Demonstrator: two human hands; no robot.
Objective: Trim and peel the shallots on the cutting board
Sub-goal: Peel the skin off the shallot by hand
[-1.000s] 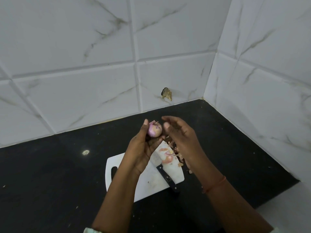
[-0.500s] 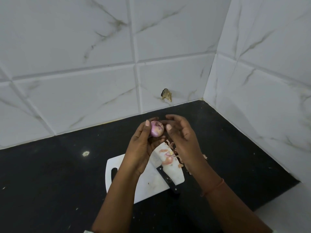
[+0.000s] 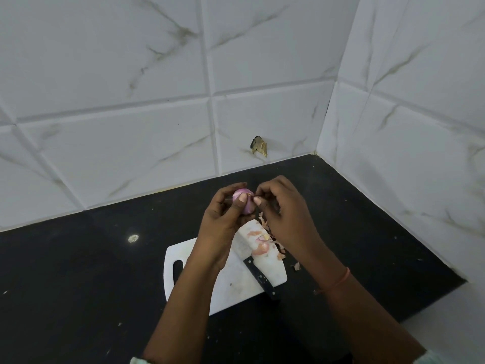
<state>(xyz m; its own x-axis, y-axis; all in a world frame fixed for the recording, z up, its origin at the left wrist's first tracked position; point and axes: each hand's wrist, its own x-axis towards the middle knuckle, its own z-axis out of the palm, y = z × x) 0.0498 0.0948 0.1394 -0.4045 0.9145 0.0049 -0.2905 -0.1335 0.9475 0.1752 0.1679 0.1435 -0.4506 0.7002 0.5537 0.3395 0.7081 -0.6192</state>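
The left hand grips 1 pink shallot above the white cutting board's far edge; its axis is unclear. The right hand pinches its skin. A knife lies diagonally on the board.

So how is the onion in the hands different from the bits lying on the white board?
The shallot is a whole, round, pink-purple bulb; the peelings are thin, flat, orange-pink scraps. The shallot is held up in the air by the left hand, with the right hand pinching at its skin; the peelings lie loose on the cutting board. Both are shallot.
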